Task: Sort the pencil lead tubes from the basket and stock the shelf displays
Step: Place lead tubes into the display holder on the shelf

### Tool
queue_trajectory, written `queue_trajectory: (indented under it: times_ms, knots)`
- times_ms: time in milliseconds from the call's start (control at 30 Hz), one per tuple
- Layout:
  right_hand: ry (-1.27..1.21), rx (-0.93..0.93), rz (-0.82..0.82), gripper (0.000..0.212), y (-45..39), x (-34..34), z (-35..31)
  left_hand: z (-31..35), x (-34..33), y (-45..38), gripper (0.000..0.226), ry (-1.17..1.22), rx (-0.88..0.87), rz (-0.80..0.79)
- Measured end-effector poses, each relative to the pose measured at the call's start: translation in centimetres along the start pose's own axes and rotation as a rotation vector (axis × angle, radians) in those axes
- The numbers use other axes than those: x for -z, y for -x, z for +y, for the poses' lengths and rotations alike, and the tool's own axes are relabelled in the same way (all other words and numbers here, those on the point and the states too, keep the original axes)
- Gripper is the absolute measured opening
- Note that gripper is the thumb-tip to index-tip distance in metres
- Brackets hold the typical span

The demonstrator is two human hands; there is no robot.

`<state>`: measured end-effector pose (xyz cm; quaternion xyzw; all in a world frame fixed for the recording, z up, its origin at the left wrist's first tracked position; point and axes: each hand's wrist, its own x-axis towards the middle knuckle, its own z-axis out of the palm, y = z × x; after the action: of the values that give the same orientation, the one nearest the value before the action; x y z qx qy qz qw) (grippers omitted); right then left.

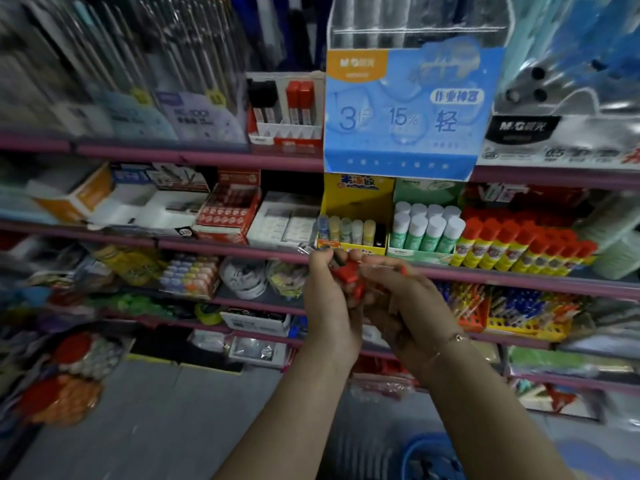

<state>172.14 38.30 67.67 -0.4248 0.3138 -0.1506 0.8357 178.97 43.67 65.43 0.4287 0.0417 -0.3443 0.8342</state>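
Observation:
Both my hands are raised in front of the shelves, close together. My left hand (329,299) grips a bunch of red-capped pencil lead tubes (349,277). My right hand (398,299) pinches at the same bunch from the right, with a thin clear piece with a red tip sticking out between its fingers. A white and red display box (285,131) on the upper shelf holds upright lead tubes with black caps and red caps. The blue basket (431,457) sits low at the bottom edge, below my arms.
Pink-edged shelves (207,157) run across the view. A large blue display card (405,112) stands right of the lead box. Glue sticks (502,251) fill the middle shelf at right, eraser boxes (228,213) at centre. Grey floor lies lower left.

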Motion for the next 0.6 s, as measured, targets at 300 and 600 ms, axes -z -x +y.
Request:
queue_trajectory:
  times_ms: [300, 600]
  knots:
    - [-0.144, 0.051, 0.047, 0.018, -2.8, -0.8, -0.1, 4.3, 3.2, -2.6, 0.024, 0.024, 0.166, 0.025]
    - [0.261, 0.370, 0.422, 0.006, -4.6, -3.1, 2.5, 4.8, 5.2, -2.8, 0.009, -0.145, 0.299, -0.250]
